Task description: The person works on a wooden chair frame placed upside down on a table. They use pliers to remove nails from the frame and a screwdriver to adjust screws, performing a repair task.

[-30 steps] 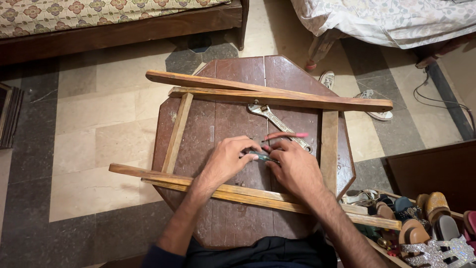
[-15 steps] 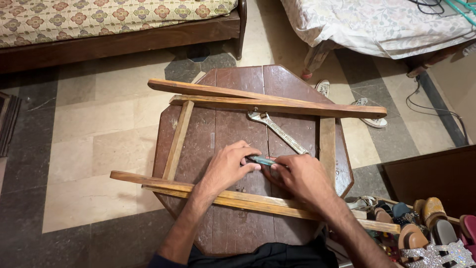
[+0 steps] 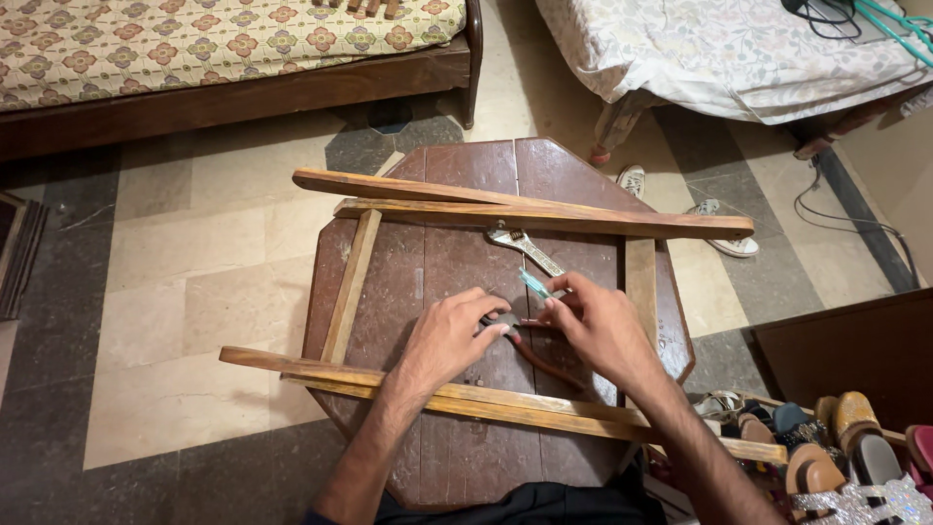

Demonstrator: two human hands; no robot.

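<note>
Over an octagonal dark-wood table (image 3: 457,204), a person's two hands meet at the middle of the tabletop, inside a rough wooden frame (image 3: 544,216) of four pale slats laid across it. Compared with half a second ago, the hands have shifted a little toward the table's centre, and the small teal-handled tool (image 3: 534,283), earlier lying low between the fingers, now tilts up and away from the right hand (image 3: 601,329), its pale green-blue shaft clear of the knuckles. The right hand's thumb and fingers are pinched together on that tool's lower end. The left hand (image 3: 449,339) is curled, fingertips closed on a small dark piece (image 3: 497,322) pressed to the tabletop; its exact shape cannot be made out. A thin reddish strip or cord (image 3: 540,365) curves from under the hands toward the near slat. A steel adjustable wrench (image 3: 526,249) lies just beyond the hands, its jaw end touching the far slat, as it did before. Around the table: a patterned bed (image 3: 194,39), a second bed with a pale cover (image 3: 700,49), white sneakers (image 3: 724,243) on the tiled floor and a pile of sandals (image 3: 826,457) at right.
</note>
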